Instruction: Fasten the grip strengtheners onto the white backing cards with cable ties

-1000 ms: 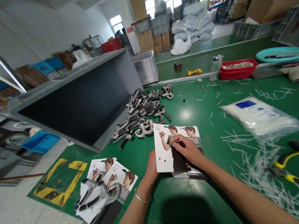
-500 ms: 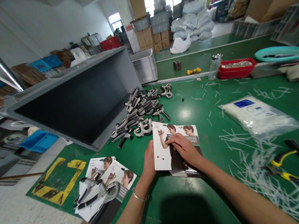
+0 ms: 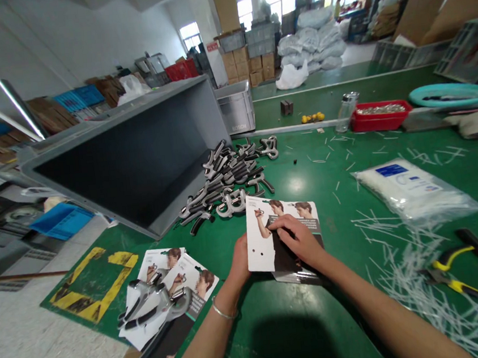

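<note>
Front printed card (image 3: 261, 259) was tilted over the green table (image 3: 320, 182), just ahead of the person, overlapping more cards (image 3: 309, 210) to its right and underneath. Left hand (image 3: 241, 258) was at the card's left edge, fingers mostly hidden behind it, so couldn't tell how firmly they gripped. Right hand (image 3: 300, 242) lay over the card's dark print, fingers partly bent, fingertips touching the face; couldn't tell if anything was pinched. Beyond the cards sat a heap of gray-and-black hand grips (image 3: 234, 172), by the mouth of a gray bin (image 3: 209, 105) tipped on its side. Near left, two more grips (image 3: 160, 304) rested on overlapping cards (image 3: 189, 278), beside yellow tape (image 3: 96, 312). On the right: loose white strips (image 3: 415, 277), a clear bag (image 3: 415, 189) of white contents, and yellow-and-black pliers (image 3: 446, 278). Red tray (image 3: 380, 123) stood farther back, next to a glass jar (image 3: 346, 113).
</note>
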Demonstrator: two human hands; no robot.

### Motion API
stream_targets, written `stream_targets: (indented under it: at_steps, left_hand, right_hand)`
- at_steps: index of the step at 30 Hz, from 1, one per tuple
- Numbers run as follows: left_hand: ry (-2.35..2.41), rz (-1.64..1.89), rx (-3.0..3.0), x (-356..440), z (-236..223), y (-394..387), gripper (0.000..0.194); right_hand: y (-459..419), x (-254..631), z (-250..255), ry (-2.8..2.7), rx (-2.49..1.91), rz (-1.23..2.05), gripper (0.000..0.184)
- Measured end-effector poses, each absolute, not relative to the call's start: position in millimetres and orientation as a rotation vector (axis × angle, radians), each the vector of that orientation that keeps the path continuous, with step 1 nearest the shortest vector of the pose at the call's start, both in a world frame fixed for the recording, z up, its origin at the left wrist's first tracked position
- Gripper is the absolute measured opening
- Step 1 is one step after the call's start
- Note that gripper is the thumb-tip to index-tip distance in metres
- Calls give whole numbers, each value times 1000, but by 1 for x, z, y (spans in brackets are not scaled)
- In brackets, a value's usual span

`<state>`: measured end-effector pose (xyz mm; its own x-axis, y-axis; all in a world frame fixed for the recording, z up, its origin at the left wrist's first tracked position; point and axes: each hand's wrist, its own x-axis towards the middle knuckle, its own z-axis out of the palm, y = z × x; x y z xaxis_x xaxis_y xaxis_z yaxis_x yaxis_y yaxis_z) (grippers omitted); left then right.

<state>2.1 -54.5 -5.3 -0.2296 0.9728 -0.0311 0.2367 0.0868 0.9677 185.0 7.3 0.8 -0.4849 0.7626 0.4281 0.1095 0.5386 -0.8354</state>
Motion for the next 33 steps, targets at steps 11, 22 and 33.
stream_targets:
  at_steps: [11,22,33]
  left_hand:
    - [1498,1384,1076,9,9,-57,37]
    - [1334,1061,760,6,28,-68,70]
    - [1240,854,829,-4,25,-54,54]
  right_hand:
    - [8,184,1,-1887,-750,974,10]
    - [-1,238,-5,-1683,-1013,979,19]
    - [21,426,-27,-2232,-2080,113,12]
